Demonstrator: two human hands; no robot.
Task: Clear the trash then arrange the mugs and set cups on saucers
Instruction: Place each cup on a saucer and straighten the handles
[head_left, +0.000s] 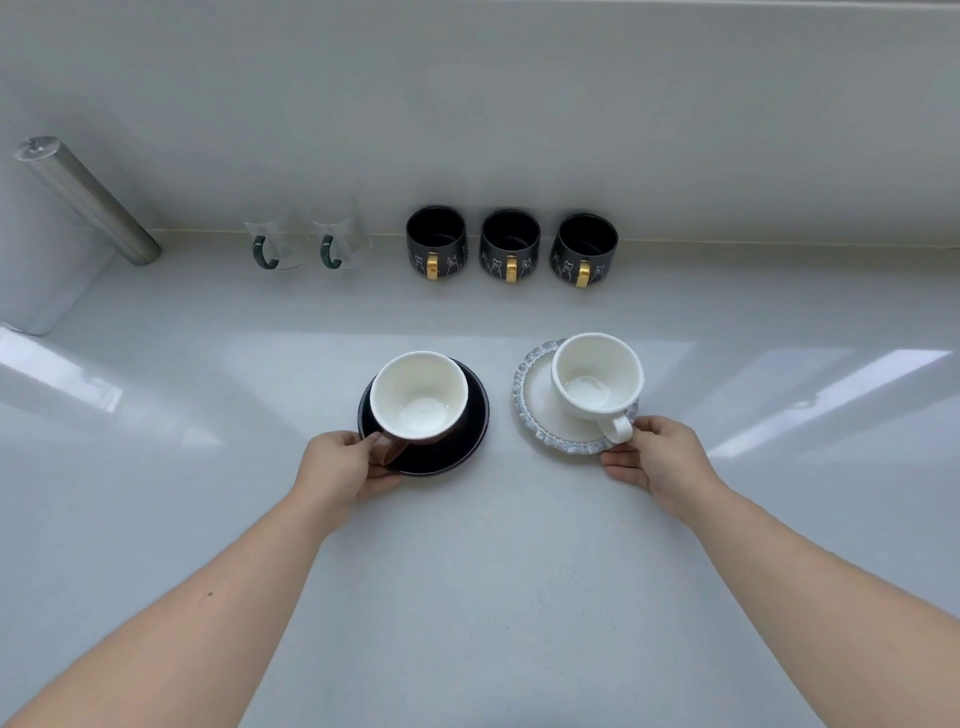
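Note:
A brown cup with a white inside (418, 397) sits on a black saucer (467, 431) at centre left. My left hand (345, 467) grips that saucer's near-left rim, fingers by the cup's handle. A white cup (596, 375) rests on a white saucer with a grey beaded rim (540, 415) at centre right. My right hand (657, 460) holds this saucer's near-right edge, next to the cup's handle. Along the back wall stand three black mugs with gold handles (510, 245) and two clear glass mugs with green handles (306, 239).
A metal cylinder (85, 200) leans at the far left over a white roll-like object (47, 270). The white counter (493, 597) stretches out toward me, with a wall close behind the row of mugs.

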